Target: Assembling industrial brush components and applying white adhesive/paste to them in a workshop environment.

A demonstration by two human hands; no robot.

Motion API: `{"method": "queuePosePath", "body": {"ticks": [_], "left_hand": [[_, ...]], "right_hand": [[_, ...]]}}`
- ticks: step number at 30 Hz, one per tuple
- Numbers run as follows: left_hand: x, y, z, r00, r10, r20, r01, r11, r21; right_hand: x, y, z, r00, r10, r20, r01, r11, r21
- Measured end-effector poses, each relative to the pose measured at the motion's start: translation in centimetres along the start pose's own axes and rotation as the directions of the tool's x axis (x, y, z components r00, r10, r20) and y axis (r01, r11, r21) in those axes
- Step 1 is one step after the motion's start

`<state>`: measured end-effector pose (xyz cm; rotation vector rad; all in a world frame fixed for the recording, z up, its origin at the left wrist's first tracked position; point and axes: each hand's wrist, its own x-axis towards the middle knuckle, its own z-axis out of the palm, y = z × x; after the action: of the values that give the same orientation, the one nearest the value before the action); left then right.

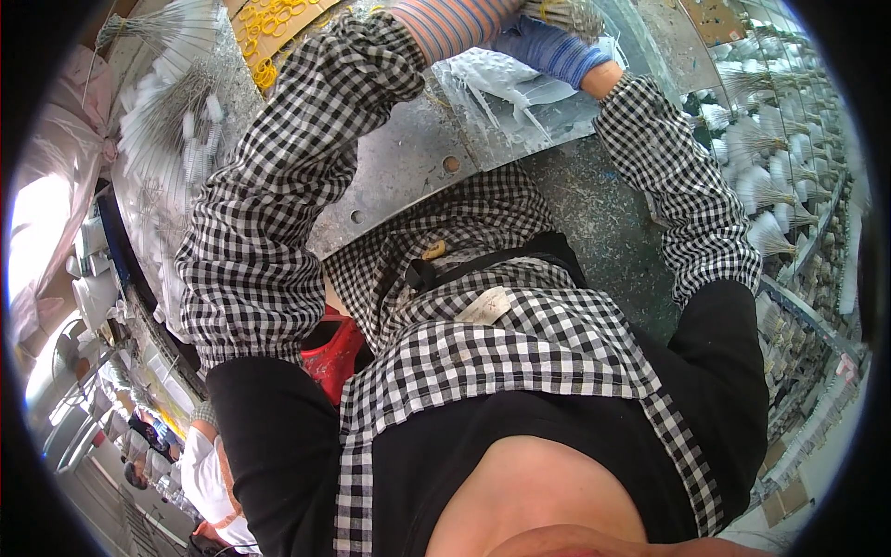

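Rings (265,72) lie left of the left hand (457,24), bristles (571,17) overlap the right hand (549,48); I cannot tell either grip.

Both arms bent at the elbow, reaching forward and angled inward. Left forearm (264,200), covered in black-and-white check, runs up and right. Left hand (455,26), gloved in orange-grey stripes, points right, partly cropped by the top edge. Right forearm (682,181), same check, leans up and left; right wrist (603,81) shows bare skin. Right hand (552,46), gloved in blue, points left, close to the other hand. Fingers mostly hidden or cropped on both; can't read the grip.
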<state>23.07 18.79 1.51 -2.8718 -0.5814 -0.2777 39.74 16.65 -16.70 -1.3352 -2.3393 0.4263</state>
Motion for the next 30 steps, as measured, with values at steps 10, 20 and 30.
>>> {"method": "queuePosePath", "body": {"ticks": [10, 20, 30], "left_hand": [[-1.3, 0.5, 1.0, 0.998, 0.055, 0.016, -0.056, 0.998, 0.012], [0.5, -0.7, 0.3, 0.997, 0.061, -0.036, -0.06, 0.998, 0.026], [-14.2, -0.1, -6.0, 0.208, -0.977, -0.052, -0.084, 0.035, -0.996]], "right_hand": [[-0.9, -0.7, 1.3, 0.962, 0.205, 0.181, -0.223, 0.971, 0.085], [0.1, -5.0, -4.9, 0.997, 0.081, 0.0, -0.08, 0.993, 0.084], [-4.2, -19.2, -18.3, 0.838, 0.052, -0.542, 0.033, 0.989, 0.146]]}}
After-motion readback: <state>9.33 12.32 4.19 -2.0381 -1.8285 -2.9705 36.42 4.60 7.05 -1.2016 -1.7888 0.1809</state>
